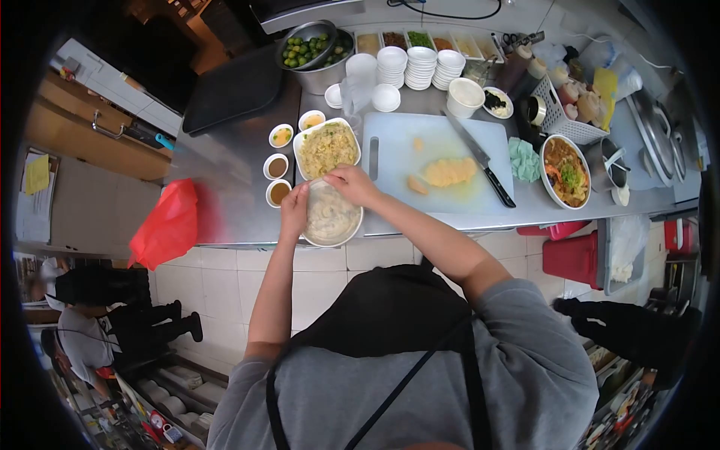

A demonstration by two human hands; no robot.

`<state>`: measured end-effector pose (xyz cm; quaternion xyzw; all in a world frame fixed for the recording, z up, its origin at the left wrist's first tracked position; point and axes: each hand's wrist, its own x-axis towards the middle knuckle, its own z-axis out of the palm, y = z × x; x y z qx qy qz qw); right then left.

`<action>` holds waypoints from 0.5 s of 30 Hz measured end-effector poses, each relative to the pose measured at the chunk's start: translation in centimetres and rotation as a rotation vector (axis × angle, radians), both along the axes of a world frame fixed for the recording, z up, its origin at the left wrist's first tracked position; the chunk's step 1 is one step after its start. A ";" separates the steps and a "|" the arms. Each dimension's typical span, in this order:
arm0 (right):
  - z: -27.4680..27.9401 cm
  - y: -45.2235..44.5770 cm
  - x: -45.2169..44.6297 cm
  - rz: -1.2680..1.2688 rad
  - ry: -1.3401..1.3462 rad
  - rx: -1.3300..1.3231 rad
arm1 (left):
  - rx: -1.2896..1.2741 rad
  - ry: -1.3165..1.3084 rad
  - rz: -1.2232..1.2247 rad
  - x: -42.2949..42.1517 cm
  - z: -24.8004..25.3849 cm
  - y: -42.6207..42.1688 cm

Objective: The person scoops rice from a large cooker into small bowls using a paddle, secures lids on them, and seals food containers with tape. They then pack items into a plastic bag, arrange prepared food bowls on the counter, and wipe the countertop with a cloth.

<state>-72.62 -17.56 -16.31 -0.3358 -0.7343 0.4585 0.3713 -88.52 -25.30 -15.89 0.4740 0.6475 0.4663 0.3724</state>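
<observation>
Grey shirt (442, 390) is filling the foreground; left hand (295, 211) and right hand (354, 185), fingers curled, are pinching the lidded bowl (332, 219) at its rim.

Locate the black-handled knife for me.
In the head view, right of centre, the knife lies slantwise on the cutting board, between the pale-yellow food and the crumpled green item.

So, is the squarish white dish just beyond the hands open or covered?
Open: no lid shows on the white dish, and the yellowish food inside lies in plain view.
</observation>
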 end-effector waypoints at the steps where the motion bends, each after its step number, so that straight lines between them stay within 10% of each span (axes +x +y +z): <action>1: -0.1 0.1 -0.1 0.006 -0.019 0.002 | -0.003 -0.006 0.003 0.0 0.1 0.0; 15: 0.9 0.8 -0.6 0.093 -0.126 -0.111 | -0.059 0.073 -0.043 -0.2 1.1 0.1</action>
